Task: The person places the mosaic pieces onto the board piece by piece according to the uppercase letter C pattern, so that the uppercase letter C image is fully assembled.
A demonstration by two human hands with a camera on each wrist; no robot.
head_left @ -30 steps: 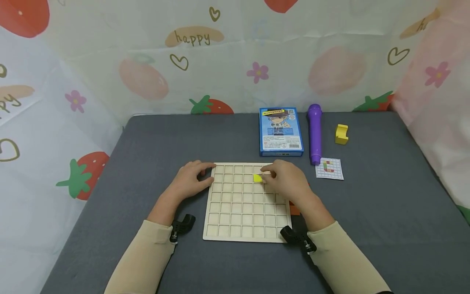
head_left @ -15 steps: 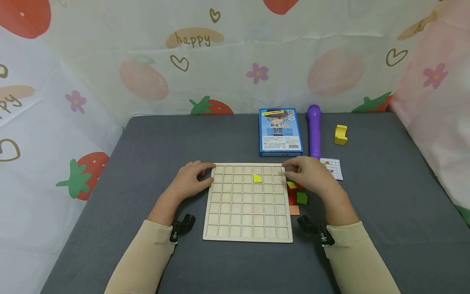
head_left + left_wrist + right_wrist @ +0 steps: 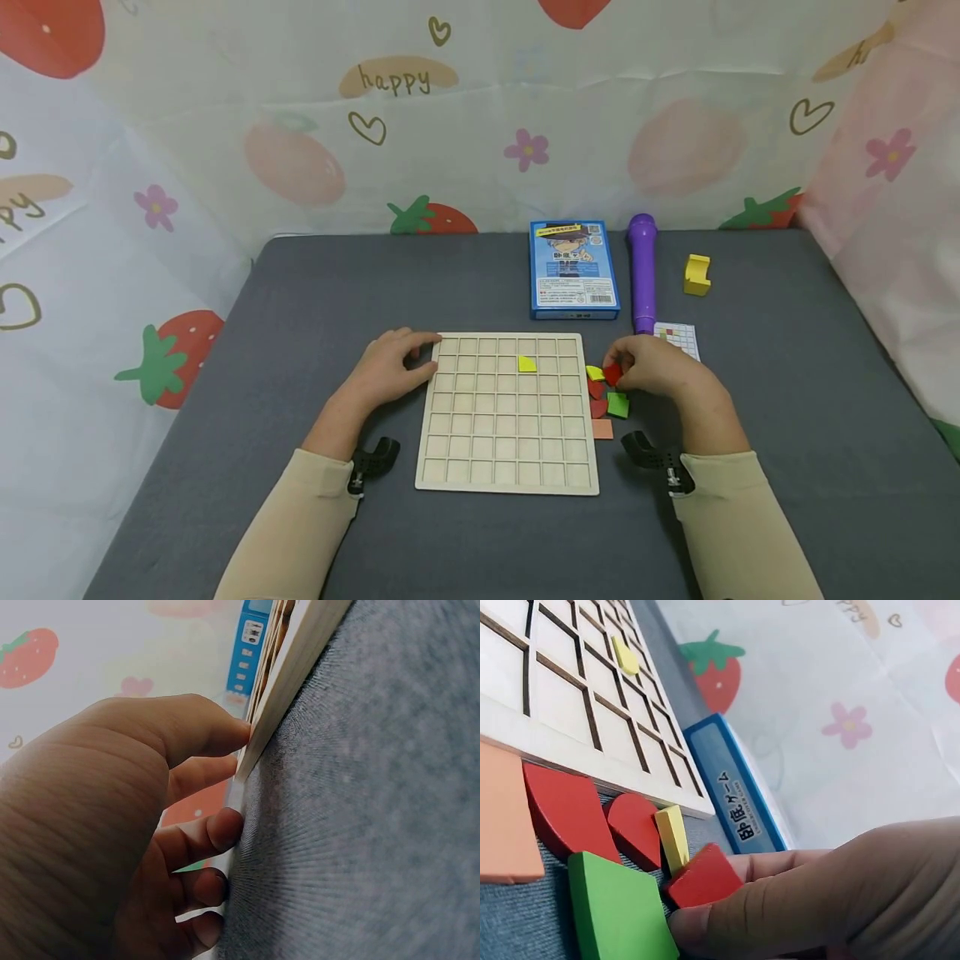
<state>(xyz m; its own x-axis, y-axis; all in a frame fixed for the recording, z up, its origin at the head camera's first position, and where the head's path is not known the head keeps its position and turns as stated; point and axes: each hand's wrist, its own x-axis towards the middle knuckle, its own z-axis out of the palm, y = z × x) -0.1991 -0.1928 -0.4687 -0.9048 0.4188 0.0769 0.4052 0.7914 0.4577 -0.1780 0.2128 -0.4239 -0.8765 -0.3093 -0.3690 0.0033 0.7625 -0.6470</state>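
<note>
Two beige sleeves come in from the bottom of the frame onto the grey table (image 3: 787, 392). At centre lies the wooden grid board (image 3: 506, 454), one small yellow piece (image 3: 527, 363) seated in a cell near its far edge. The left hand (image 3: 390, 367) presses the board's upper left corner, fingertips curled against the edge and thumb on the rim. Just right of the board, the right hand (image 3: 660, 372) pinches a red piece (image 3: 612, 374) between thumb and fingers, among loose pieces: a green square (image 3: 618, 405), a yellow sliver (image 3: 594, 372), two red shapes, an orange tile (image 3: 602, 428). Farther back sit a pattern card (image 3: 678, 336), a blue box (image 3: 573, 268), a purple tube (image 3: 642, 271) and a yellow block (image 3: 697, 274).
</note>
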